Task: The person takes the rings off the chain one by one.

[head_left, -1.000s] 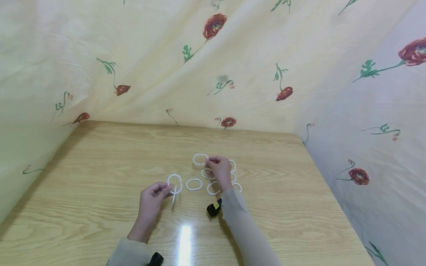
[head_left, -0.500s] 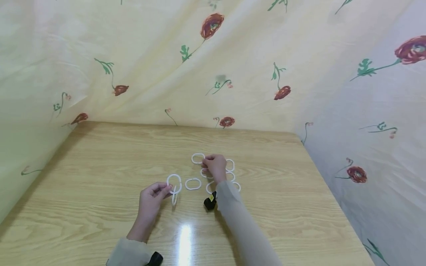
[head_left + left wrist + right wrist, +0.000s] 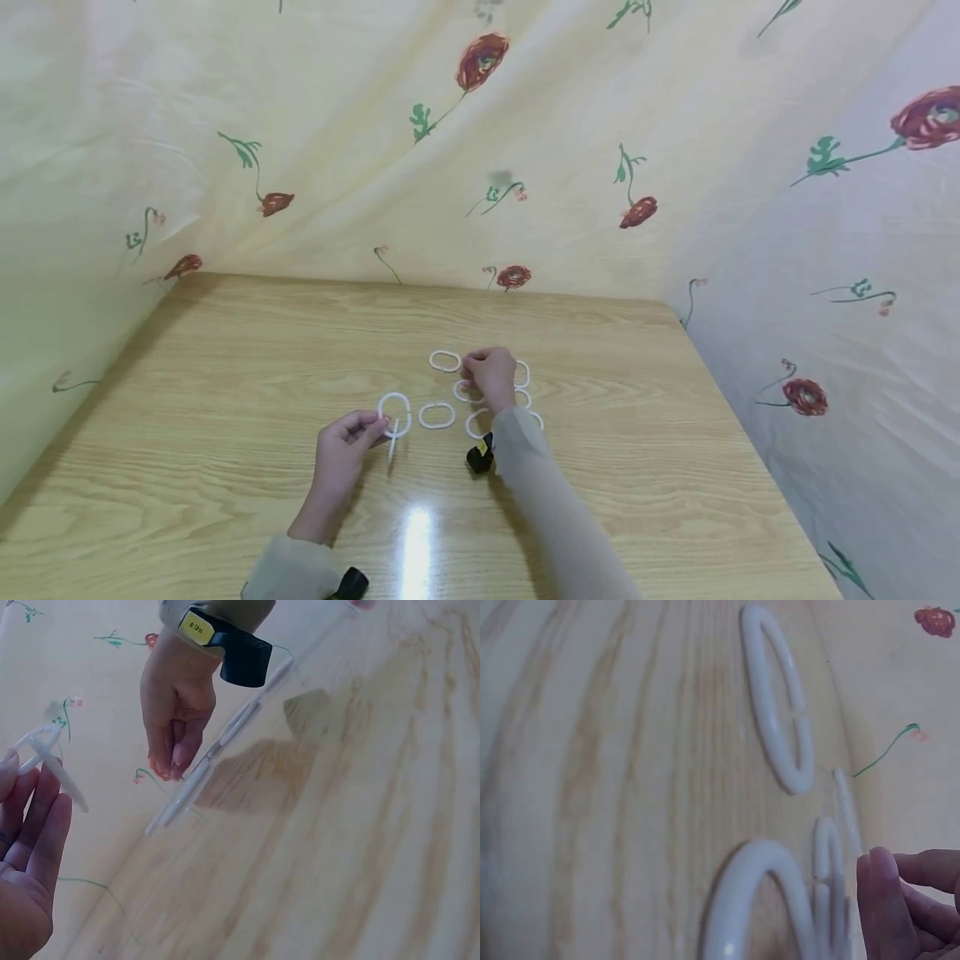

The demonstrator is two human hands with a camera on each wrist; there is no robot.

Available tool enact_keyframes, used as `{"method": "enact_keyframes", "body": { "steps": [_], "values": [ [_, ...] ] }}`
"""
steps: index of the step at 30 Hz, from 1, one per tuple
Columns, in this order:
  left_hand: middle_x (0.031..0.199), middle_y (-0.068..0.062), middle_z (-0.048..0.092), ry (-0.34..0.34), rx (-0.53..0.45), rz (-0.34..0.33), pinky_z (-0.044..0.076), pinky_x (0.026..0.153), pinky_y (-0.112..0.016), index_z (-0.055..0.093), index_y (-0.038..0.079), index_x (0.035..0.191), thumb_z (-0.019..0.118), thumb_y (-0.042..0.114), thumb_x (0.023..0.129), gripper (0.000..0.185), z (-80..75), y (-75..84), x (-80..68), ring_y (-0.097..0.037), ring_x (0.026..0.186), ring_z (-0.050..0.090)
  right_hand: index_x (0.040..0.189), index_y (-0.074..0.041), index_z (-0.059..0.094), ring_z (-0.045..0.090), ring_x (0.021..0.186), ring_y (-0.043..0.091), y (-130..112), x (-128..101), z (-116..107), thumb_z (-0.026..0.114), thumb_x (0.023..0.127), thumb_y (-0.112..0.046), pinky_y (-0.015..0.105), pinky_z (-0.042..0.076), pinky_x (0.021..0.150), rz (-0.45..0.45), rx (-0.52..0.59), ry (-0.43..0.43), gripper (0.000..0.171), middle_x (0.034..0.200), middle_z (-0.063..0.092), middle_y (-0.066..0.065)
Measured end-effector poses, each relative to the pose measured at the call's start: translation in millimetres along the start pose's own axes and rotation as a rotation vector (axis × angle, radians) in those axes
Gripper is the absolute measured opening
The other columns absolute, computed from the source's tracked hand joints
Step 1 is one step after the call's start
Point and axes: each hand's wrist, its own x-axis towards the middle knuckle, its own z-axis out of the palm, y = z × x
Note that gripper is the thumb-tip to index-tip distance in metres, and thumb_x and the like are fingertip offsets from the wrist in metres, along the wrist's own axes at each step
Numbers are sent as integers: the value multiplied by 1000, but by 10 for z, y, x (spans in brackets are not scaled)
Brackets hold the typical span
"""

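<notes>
In the head view my left hand [image 3: 348,446] pinches a white plastic chain link [image 3: 409,414] between thumb and fingers, upright above the table. A second link [image 3: 392,450] hangs joined through it, and the left wrist view shows the crossed pair of links [image 3: 60,771]. My right hand [image 3: 491,375] is over the far links, back upward, fingers curled and tips together. Right at its fingertips lies an oval link [image 3: 442,352], flat on the wood. From the right wrist camera the thumb and index fingertips [image 3: 881,866] meet with nothing seen between them.
A loose link [image 3: 437,428] lies between my hands. Several more, such as the link [image 3: 528,375], lie around and under my right forearm, partly hidden. Flowered cloth [image 3: 337,167] hangs behind the wooden table [image 3: 300,333] and at its sides. Black wrist cameras sit on both sleeves.
The link at my right hand has shifted slightly left and settled flat, with the fingertips now at its end instead of over it. The hanging link has swung; my left hand stays put.
</notes>
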Motion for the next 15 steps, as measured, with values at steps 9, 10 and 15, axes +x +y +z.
{"method": "enact_keyframes", "body": {
  "steps": [9, 10, 15],
  "values": [
    [77, 9, 70, 6, -6, -3, 61, 74, -23, 61, -18, 93, 61, -7, 89, 11, 6, 10, 5, -4, 72, 69, 103, 4, 72, 72, 80, 21, -98, -148, -58, 67, 90, -8, 31, 62, 66, -116, -29, -59, 18, 98, 72, 21],
    [77, 9, 70, 9, -6, -5, 61, 73, -22, 61, -18, 93, 61, -7, 89, 11, 7, 11, 5, -4, 72, 69, 102, 2, 72, 72, 81, 21, -112, -172, -62, 68, 90, -10, 30, 62, 67, -116, -31, -80, 18, 98, 72, 20],
    [77, 9, 70, 17, -8, -15, 61, 74, -22, 61, -19, 94, 61, -7, 90, 12, 0, 13, 2, -4, 73, 69, 105, -1, 72, 70, 81, 16, -190, -314, -51, 68, 91, -18, 28, 62, 67, -127, -91, -235, 22, 99, 73, 17]
  ]
}}
